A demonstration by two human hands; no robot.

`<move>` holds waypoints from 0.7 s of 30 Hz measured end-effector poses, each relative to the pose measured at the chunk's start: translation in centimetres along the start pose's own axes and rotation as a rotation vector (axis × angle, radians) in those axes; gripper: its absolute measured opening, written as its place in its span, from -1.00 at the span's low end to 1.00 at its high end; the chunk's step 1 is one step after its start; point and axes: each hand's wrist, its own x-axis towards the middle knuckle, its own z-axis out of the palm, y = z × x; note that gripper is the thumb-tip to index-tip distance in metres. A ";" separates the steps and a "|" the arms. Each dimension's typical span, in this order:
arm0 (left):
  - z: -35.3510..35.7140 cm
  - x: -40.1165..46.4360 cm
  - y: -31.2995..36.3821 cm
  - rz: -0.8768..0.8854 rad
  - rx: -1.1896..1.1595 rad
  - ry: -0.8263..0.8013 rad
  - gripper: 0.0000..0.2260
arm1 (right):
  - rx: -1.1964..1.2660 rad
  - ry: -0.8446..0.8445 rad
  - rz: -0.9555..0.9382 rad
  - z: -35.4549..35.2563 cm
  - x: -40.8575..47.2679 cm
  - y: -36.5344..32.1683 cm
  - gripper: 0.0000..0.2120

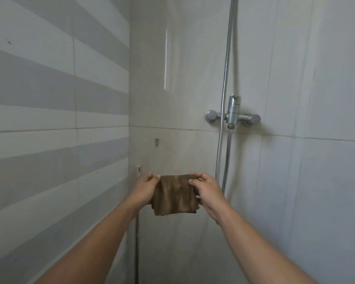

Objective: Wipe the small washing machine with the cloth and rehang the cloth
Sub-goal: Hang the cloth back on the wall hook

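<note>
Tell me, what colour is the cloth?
Brown, with lighter faded streaks; the cloth shows in the head view.

The cloth (pixel 175 194) is brown, soft and napped, matt, with paler streaks down its pile and a rough lower hem. Behind the cloth the wall (pixel 184 78) is smooth glossy tile that carries a bright vertical glare. Left of the cloth, the striped wall (pixel 49 99) is tile too, duller, with thin grout lines. Right of the cloth, the mixer (pixel 233 114) is polished chromed metal, and the hose (pixel 223 99) beside it is ribbed shiny metal.
</note>
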 end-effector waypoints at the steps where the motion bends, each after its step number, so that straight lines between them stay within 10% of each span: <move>1: -0.4 1.1 -0.4 0.033 0.035 0.035 -0.69 | -0.013 -0.006 -0.022 0.9 1.2 -0.3 -0.82; 10: -5.1 13.6 -0.3 0.410 0.392 0.239 -0.87 | -0.583 0.070 -0.544 7.0 14.2 -1.9 -0.69; 21: -5.3 25.9 -3.0 0.509 0.617 0.287 -0.60 | -1.077 0.061 -0.726 10.4 24.3 -0.7 -0.67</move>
